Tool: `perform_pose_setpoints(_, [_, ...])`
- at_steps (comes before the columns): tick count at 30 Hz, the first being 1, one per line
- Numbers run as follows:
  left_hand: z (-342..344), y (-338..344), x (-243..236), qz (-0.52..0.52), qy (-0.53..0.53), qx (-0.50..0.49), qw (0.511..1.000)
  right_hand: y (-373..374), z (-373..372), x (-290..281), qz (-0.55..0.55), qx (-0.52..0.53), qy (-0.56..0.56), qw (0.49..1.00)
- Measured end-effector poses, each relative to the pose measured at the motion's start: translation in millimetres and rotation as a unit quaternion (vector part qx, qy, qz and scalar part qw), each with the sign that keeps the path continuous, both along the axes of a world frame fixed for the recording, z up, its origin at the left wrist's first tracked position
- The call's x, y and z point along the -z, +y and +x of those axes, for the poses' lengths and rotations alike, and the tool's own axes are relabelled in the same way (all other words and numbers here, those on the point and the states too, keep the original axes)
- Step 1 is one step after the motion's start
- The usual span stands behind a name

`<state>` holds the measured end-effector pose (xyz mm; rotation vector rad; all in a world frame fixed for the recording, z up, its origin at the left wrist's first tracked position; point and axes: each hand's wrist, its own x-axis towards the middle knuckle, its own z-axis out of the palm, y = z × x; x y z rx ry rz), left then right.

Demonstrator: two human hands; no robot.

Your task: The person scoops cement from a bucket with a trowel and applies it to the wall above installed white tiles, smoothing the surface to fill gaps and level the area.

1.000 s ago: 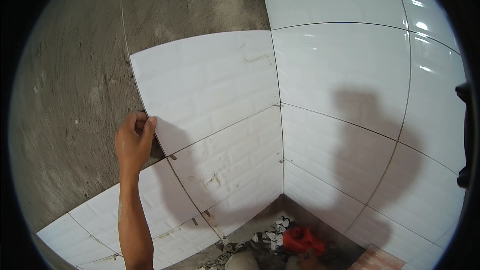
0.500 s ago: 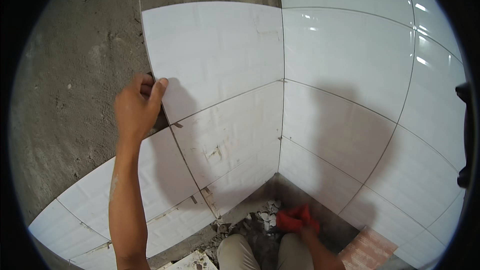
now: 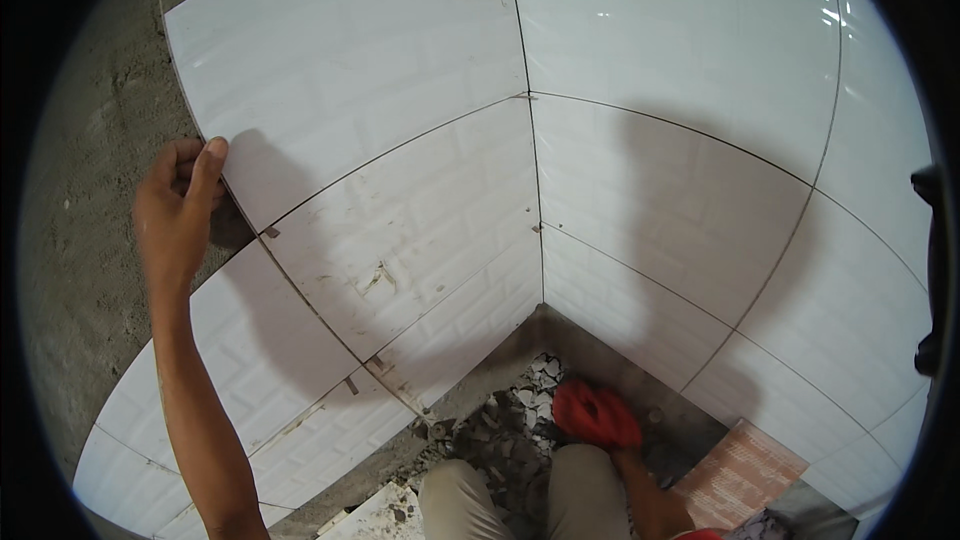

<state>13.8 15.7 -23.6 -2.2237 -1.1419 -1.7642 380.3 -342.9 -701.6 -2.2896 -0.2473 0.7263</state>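
My left hand (image 3: 185, 190) is at the outer left edge of a large white wall tile (image 3: 350, 70). Its thumb lies on the tile's face and the other fingers curl behind the edge, partly hidden. This tile sits above a smudged white tile (image 3: 400, 250), with a thin dark joint between them. Low by my right knee, a crumpled red cloth (image 3: 597, 415) covers most of my right hand (image 3: 627, 462). The hand appears closed on the cloth, though its fingers are hidden.
Glossy white tiles (image 3: 670, 30) cover the right wall up to the corner. Bare grey cement (image 3: 90, 190) shows at left. Broken rubble (image 3: 535, 395) lies at the corner's foot. A reddish patterned tile piece (image 3: 745, 475) and a dirty white slab (image 3: 375, 515) flank my knees (image 3: 575, 490).
The view has tilted down and shifted right, so the wall sits higher and farther left. My left hand stays on the tile edge. The red cloth has changed shape around my right hand.
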Motion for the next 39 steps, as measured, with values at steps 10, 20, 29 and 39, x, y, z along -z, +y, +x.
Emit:
perform_pose_setpoints(10, [-6.6, -20.0, -22.2, -0.024, -0.089, 0.038, 0.995, -65.6, -20.4, -5.4, -0.115, -0.228, -0.093, 0.962])
perform_pose_setpoints(20, [64.0, -40.4, -160.5, -0.016, 0.109, 0.173, 0.979, -150.5, -114.5, -255.1, -0.146, 0.03, 0.243, 0.959])
perform_pose_setpoints(29, [97.7, -30.8, -195.7, -0.196, 0.202, 0.163, 0.946, -234.5, -133.0, -336.1, 0.223, 0.152, 0.571, 0.775])
perform_pose_setpoints(39, [103.5, -39.9, -210.1, -0.218, 0.264, 0.144, 0.928, -183.0, -116.0, -479.9, 0.034, 0.061, 0.304, 0.95])
